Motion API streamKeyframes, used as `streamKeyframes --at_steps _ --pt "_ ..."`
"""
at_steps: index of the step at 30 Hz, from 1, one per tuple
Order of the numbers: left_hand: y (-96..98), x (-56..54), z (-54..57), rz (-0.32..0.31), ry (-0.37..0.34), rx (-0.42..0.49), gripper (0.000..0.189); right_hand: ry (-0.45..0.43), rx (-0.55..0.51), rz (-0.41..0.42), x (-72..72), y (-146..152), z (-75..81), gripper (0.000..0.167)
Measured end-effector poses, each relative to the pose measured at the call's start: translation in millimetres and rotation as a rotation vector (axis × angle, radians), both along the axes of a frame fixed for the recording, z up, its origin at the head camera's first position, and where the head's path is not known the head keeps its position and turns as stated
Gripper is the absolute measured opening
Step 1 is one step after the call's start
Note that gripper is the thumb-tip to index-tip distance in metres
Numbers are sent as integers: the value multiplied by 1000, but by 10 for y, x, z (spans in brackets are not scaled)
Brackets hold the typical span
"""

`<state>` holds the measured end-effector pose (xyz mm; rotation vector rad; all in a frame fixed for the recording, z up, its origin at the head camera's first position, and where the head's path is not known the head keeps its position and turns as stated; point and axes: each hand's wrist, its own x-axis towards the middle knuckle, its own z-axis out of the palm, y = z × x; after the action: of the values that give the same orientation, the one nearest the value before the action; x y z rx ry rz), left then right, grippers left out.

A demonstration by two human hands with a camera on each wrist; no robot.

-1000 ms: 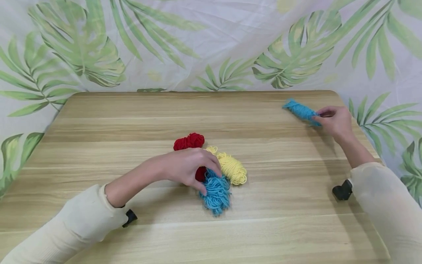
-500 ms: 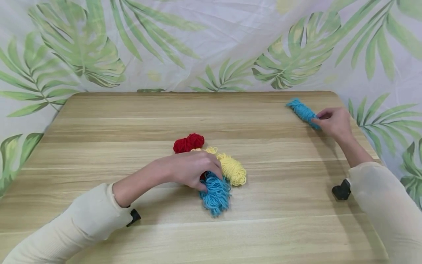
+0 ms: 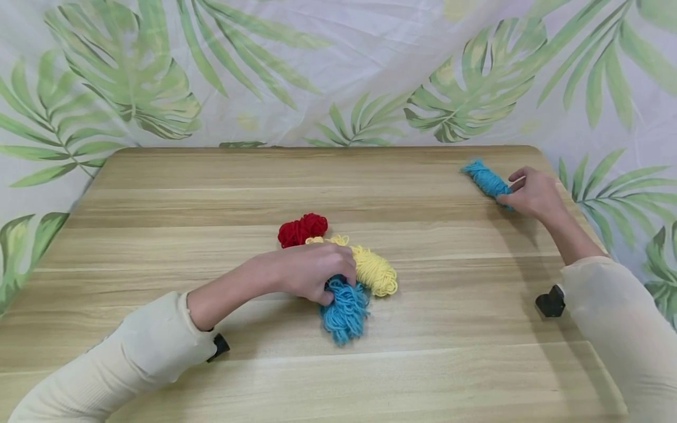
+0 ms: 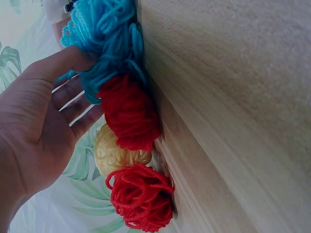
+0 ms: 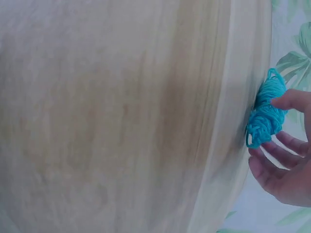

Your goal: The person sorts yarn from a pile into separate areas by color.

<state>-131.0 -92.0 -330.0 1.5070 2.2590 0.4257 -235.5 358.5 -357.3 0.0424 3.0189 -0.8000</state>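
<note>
Left hand (image 3: pixel 314 268) pinched the looped blue skein (image 3: pixel 345 314); any snag while lifting risked dragging the red skein (image 4: pixel 129 112); right hand (image 3: pixel 534 195) had fingers apart.

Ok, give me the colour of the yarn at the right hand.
Blue yarn, clearest in the right wrist view.

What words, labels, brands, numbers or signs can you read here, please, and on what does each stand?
There are none to read: no lettering shows on the red yarn, yellow yarn, near blue yarn, far blue yarn, table or leaf-print cloth.
Any marking on the black pieces would be too small to make out.
</note>
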Motion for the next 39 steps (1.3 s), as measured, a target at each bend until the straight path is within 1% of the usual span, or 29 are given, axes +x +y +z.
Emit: streamKeyframes --at_steps 2,5,13,15,19,25,32,39 --pt "0 0 3 9 -20 6 20 -7 -28 3 1 -25 10 61" --pt "-5 -3 12 27 -56 21 19 0 -62 5 2 -57 20 66" --pt "-54 -32 56 67 -123 50 19 47 -68 53 -49 -132 26 56" --pt "-75 -43 71 74 -139 74 21 55 -61 64 -65 -135 11 54" --pt "-108 -79 95 63 -180 148 22 83 -36 71 -85 -125 -30 48" --pt "-141 -149 129 59 -215 226 20 135 -13 80 -106 -129 -51 41" --pt "-153 -205 187 67 -259 268 17 119 -19 69 -101 -144 -32 40" --pt "-139 -226 191 87 -350 293 15 107 -3 73 -104 -125 -31 43"
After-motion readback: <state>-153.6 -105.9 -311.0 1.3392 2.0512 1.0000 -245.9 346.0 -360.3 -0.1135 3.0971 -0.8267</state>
